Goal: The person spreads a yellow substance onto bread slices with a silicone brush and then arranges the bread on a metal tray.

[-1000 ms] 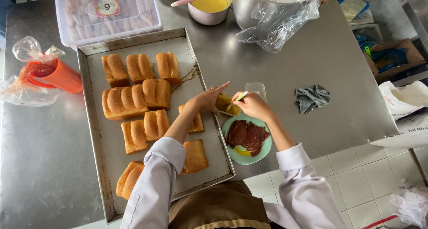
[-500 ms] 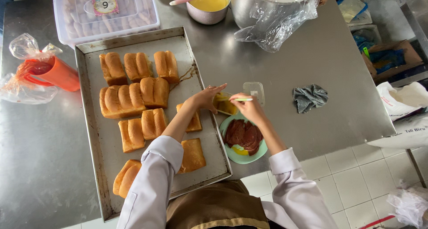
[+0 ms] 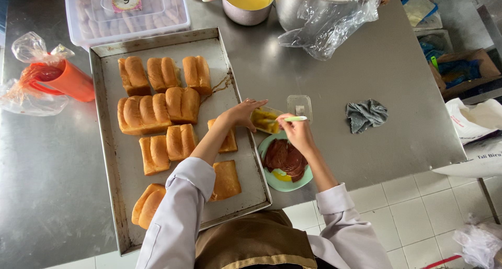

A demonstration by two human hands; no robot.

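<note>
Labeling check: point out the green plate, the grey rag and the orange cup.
green plate [image 3: 303, 181]: head view, bare rim at lower right.
grey rag [image 3: 366, 115]: head view, middle of the crumpled cloth.
orange cup [image 3: 73, 81]: head view, side wall of the cup.

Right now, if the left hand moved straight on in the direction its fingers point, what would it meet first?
The left hand points right, along the bread slice it holds. Past that slice, the small clear plastic container looks first in line, though height above the table is unclear.
</note>
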